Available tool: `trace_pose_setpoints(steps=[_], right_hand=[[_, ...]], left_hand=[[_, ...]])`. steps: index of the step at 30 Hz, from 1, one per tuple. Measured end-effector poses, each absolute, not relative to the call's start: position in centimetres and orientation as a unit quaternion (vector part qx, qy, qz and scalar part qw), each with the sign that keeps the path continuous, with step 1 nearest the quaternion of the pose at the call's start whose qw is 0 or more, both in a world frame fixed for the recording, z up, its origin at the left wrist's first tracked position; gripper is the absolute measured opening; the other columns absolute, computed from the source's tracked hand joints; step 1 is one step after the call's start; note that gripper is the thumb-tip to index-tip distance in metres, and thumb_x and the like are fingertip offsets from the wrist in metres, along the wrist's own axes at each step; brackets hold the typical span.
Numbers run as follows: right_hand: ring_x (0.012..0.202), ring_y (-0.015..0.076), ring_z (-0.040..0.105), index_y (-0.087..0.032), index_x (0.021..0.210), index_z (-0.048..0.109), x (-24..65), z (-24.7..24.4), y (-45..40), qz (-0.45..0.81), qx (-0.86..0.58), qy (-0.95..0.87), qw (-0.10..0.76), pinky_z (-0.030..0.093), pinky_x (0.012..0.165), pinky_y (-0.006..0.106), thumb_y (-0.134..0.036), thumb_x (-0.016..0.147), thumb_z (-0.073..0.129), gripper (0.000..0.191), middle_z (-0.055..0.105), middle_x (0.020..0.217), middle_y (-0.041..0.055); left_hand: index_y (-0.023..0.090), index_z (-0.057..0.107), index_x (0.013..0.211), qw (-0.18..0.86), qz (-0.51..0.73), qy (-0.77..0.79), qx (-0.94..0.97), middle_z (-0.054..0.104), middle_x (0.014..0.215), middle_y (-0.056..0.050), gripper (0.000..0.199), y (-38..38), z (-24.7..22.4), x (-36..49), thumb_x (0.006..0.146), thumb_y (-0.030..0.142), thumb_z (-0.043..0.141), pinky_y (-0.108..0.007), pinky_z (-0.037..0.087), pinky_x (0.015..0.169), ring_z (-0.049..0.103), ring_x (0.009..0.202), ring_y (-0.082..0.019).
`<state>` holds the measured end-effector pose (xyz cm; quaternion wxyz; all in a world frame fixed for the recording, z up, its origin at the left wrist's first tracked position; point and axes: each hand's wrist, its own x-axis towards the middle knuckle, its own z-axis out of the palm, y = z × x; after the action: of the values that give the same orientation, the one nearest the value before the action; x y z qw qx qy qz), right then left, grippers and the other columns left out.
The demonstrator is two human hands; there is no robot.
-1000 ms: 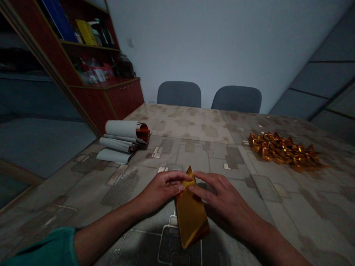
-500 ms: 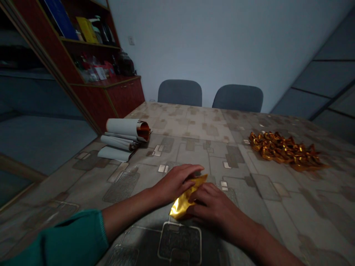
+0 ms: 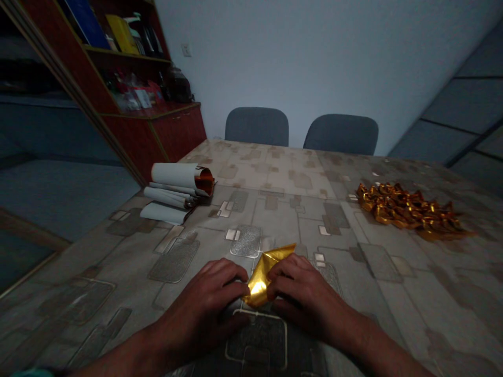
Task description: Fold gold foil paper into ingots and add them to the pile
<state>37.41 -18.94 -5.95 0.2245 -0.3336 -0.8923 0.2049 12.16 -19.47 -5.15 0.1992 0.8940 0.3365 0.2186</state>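
Observation:
A piece of folded gold foil paper [image 3: 261, 277] is between my hands, just above or on the patterned tablecloth. Its upper tip points away to the right, and a crease shows near its top. My left hand [image 3: 220, 288] pinches the near left corner between thumb and fingers. With curled fingers, my right hand [image 3: 295, 283] grips the right edge, hiding part of that side.
Rolled sheets [image 3: 175, 178], white outside and coppery inside, lie at the table's left. Several folded gold foil pieces [image 3: 408, 209] sit clustered on the right. Two grey chairs [image 3: 257, 125] stand beyond the table's [image 3: 271, 173] far edge. A red-brown cabinet [image 3: 178, 128] is at the back left.
My left hand has moved from the foil's upper edge down to its near left corner. My right hand keeps its hold, and more of the foil's top shows. The view has shifted slightly.

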Motion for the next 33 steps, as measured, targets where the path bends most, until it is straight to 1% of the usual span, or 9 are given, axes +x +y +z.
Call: trace_pose_setpoints(steps=[3,6,8,17,24,28,31,32,33], right_hand=[[0.089,0.02,0.059,-0.02,0.088,0.065,37.0,-5.6,-18.9,0.227,-0.355,-0.876,0.236,0.043,0.081,0.035,-0.017,0.094,0.063,0.007,0.067,0.094,0.0028],[0.083,0.0195,0.059,-0.02,0.08,0.062,36.5,-5.6,-18.7,0.24,-0.391,-0.852,0.252,0.044,0.077,0.034,-0.016,0.095,0.061,0.015,0.065,0.084,0.002],[0.08,0.0196,0.059,-0.02,0.077,0.061,36.1,-5.8,-18.6,0.234,-0.413,-0.842,0.258,0.044,0.073,0.033,-0.016,0.095,0.06,0.018,0.064,0.08,0.0018],[0.074,0.02,0.059,-0.02,0.077,0.058,35.7,-6.7,-18.3,0.188,-0.45,-0.832,0.264,0.044,0.067,0.031,-0.017,0.093,0.06,0.016,0.061,0.079,0.003],[0.074,0.0214,0.059,-0.02,0.079,0.058,35.4,-6.8,-18.2,0.158,-0.476,-0.835,0.227,0.043,0.067,0.033,-0.015,0.089,0.066,0.015,0.061,0.08,0.0027],[0.074,0.0223,0.059,-0.02,0.078,0.056,35.3,-6.9,-18.3,0.149,-0.479,-0.836,0.223,0.043,0.067,0.034,-0.015,0.089,0.067,0.017,0.06,0.079,0.0028],[0.074,0.0226,0.059,-0.02,0.077,0.055,35.3,-7.1,-18.2,0.14,-0.479,-0.838,0.22,0.043,0.067,0.034,-0.018,0.09,0.067,0.018,0.06,0.079,0.0032],[0.074,0.0225,0.058,-0.02,0.077,0.054,35.4,-7.2,-18.2,0.135,-0.479,-0.839,0.22,0.043,0.066,0.034,-0.018,0.09,0.066,0.018,0.06,0.079,0.0033],[0.073,0.0224,0.058,-0.021,0.078,0.054,35.4,-7.3,-18.2,0.13,-0.48,-0.84,0.218,0.043,0.066,0.033,-0.019,0.09,0.066,0.017,0.061,0.08,0.0036]], left_hand=[[0.02,0.065,0.093,0.176,0.225,0.384,0.878,0.065,0.103,-0.007,0.012,-20.2,-6.1,12.5,0.084,0.021,0.072,-0.038,0.044,0.08,0.058,0.095,-0.026],[0.02,0.063,0.088,0.179,0.244,0.406,0.862,0.063,0.103,-0.007,0.003,-20.1,-6.6,12.9,0.088,0.019,0.067,-0.037,0.044,0.081,0.057,0.096,-0.025],[0.02,0.063,0.086,0.184,0.255,0.417,0.853,0.063,0.103,-0.006,0.006,-19.9,-6.8,13.1,0.091,0.017,0.063,-0.037,0.043,0.083,0.057,0.098,-0.024],[0.02,0.064,0.075,0.215,0.26,0.468,0.817,0.063,0.114,-0.005,0.012,-19.9,-6.1,13.3,0.083,0.018,0.073,-0.042,0.041,0.09,0.057,0.11,-0.027],[0.019,0.063,0.075,0.203,0.266,0.474,0.814,0.063,0.113,-0.006,0.012,-19.9,-6.6,13.4,0.081,0.014,0.072,-0.042,0.041,0.089,0.057,0.109,-0.027],[0.018,0.059,0.077,0.185,0.259,0.473,0.822,0.062,0.105,-0.005,0.013,-19.9,-6.5,13.5,0.082,0.015,0.071,-0.042,0.042,0.086,0.057,0.102,-0.026],[0.018,0.059,0.084,0.174,0.249,0.462,0.833,0.064,0.1,-0.006,0.008,-20.1,-6.2,13.6,0.087,0.018,0.066,-0.041,0.046,0.084,0.058,0.096,-0.025],[0.019,0.06,0.088,0.168,0.246,0.444,0.845,0.065,0.1,-0.006,0.004,-20.3,-6.1,13.7,0.091,0.018,0.062,-0.041,0.047,0.085,0.059,0.095,-0.024],[0.019,0.061,0.093,0.159,0.239,0.419,0.862,0.067,0.102,-0.005,0.006,-20.6,-6.1,13.7,0.094,0.015,0.056,-0.041,0.047,0.09,0.06,0.095,-0.022]])
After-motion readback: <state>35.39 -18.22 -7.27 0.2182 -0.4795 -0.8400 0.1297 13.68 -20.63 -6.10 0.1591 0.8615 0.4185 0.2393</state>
